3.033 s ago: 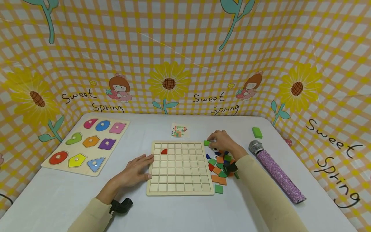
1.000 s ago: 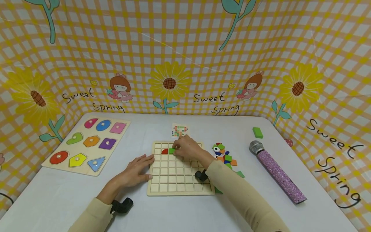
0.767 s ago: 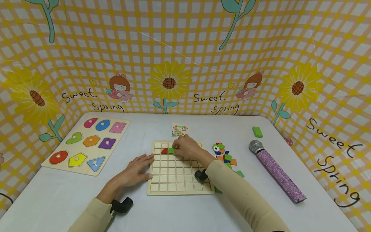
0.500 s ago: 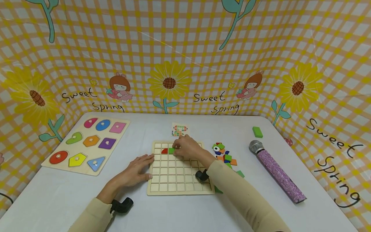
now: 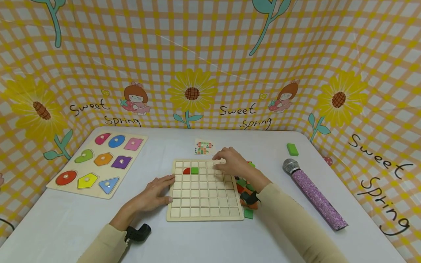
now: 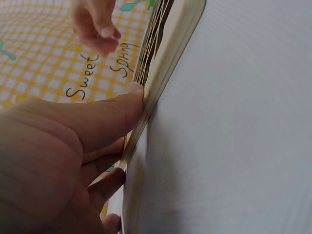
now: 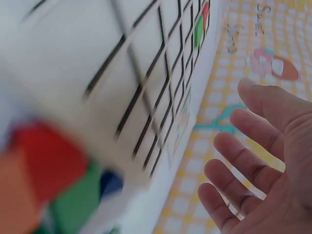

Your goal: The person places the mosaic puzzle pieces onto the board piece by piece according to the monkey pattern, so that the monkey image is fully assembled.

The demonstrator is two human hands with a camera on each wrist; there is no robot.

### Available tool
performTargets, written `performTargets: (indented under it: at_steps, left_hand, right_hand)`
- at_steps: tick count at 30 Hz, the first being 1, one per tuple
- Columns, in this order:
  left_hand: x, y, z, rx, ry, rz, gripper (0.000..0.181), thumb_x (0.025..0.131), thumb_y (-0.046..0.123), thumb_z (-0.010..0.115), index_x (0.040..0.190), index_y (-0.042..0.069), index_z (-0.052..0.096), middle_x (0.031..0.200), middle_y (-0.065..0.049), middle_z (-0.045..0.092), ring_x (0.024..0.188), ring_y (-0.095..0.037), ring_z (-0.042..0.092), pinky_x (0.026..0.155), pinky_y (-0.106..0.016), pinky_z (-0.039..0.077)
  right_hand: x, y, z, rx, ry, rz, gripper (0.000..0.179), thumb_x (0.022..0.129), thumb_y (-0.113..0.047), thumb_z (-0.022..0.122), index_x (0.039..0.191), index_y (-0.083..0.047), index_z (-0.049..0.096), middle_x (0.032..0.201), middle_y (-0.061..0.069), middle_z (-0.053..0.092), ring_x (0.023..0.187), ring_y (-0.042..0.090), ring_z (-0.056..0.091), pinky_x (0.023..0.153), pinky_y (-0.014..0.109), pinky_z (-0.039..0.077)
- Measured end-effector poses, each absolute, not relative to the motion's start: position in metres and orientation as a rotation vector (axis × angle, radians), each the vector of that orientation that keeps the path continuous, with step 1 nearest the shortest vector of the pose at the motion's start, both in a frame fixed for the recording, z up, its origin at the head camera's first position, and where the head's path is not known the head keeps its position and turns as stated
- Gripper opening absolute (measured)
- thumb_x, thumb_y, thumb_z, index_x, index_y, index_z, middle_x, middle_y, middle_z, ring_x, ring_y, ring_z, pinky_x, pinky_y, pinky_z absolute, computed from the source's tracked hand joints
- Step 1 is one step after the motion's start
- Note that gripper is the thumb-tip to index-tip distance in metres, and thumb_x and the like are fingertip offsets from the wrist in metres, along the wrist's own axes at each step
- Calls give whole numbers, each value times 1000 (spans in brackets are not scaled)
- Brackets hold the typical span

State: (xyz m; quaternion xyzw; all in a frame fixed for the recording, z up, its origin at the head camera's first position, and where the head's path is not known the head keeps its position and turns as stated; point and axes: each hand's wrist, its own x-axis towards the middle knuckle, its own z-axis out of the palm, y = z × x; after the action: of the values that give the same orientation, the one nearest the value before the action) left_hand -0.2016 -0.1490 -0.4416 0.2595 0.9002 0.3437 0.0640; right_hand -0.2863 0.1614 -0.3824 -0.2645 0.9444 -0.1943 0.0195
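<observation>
A pale wooden grid board [image 5: 195,195] lies mid-table. In its second row a red quarter-circle piece [image 5: 186,171] sits beside a green square tile [image 5: 194,170]. My left hand [image 5: 152,194] rests at the board's left edge, thumb and fingertips touching the side, as the left wrist view shows close up. Over the board's upper right corner hovers my right hand [image 5: 231,162], its fingers loosely bent and holding nothing; the right wrist view shows the fingers [image 7: 234,146] spread apart. Part of the pile of coloured tiles [image 5: 241,188] is hidden under the right forearm.
A small pattern card [image 5: 204,147] lies behind the board. At the left is a knobbed shape puzzle [image 5: 108,171]. A glittery pink microphone [image 5: 317,199] and a green block [image 5: 292,149] lie to the right. A patterned cloth [image 5: 210,65] rises behind the table.
My right hand brought a green square tile from the pile to the board beside the red piece, let go of it and moved back right. My left hand stayed at the board's edge.
</observation>
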Motion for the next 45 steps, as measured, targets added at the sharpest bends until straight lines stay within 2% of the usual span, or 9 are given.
performTargets:
  at_steps: [8,20,29,37,45]
  left_hand:
    - [-202,-148,-442,768,2704,1049,64,87,12,65,142,-4,37,154,-17,30,143,-39,24,117,-60,7]
    - [-204,-149,-442,795,2669,1043,64,87,13,65,142,-4,36,154,-16,29,144,-37,23,116,-61,5]
    - [-204,-150,-440,804,2639,1037,67,88,16,64,144,-4,33,155,-16,26,145,-37,20,115,-63,3]
    - [-204,-150,-439,812,2633,1026,67,89,16,63,144,-5,31,156,-18,24,145,-37,19,115,-62,2]
    - [-203,-149,-438,798,2633,1024,67,89,16,64,144,-4,31,156,-17,25,145,-36,20,116,-62,2]
  right_hand:
    - [-289,213,-381,-718,2967,-670,35,88,-25,66,117,-7,65,112,15,60,105,34,49,85,45,46]
    - [-300,276,-395,-571,2942,-646,36,88,-20,64,121,-9,63,114,17,59,106,33,46,84,47,46]
    - [-311,291,-405,-518,2859,-612,37,87,-21,65,123,-11,62,113,16,58,104,31,48,89,48,46]
    - [-316,292,-409,-604,2847,-610,35,86,-14,64,120,-8,64,106,15,61,96,27,53,85,45,49]
    - [-315,292,-409,-545,2848,-603,31,87,-18,65,117,-8,66,108,14,60,99,29,51,88,46,48]
